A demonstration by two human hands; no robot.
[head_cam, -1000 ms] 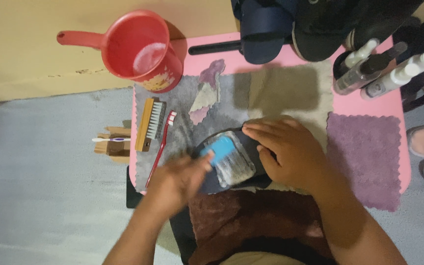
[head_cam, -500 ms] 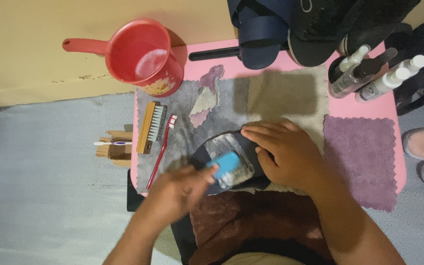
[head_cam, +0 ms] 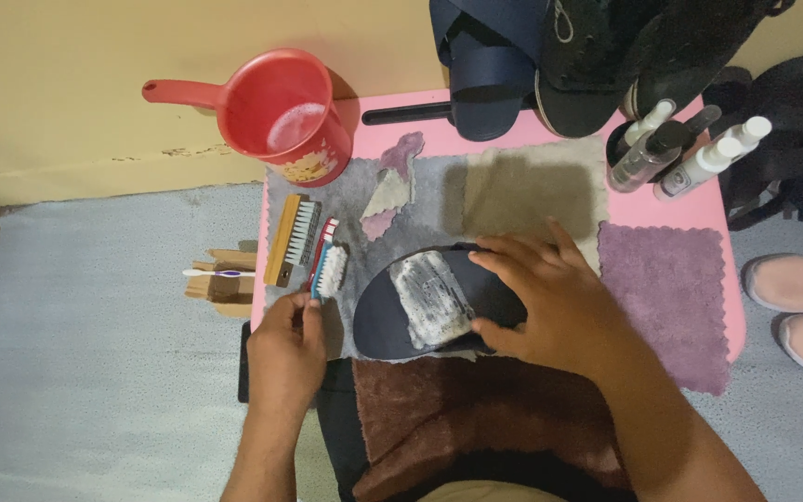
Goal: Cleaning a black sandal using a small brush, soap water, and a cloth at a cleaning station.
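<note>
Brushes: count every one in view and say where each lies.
4. A blue brush in the left hand, a red one beside it, a wooden brush left of those on the mat, and a white one on the floor blocks. Others may be hidden.

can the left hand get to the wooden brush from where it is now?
Probably yes. The left hand holds a blue brush, and the wooden brush lies just beyond with nothing between; the grip is occupied, though.
</note>
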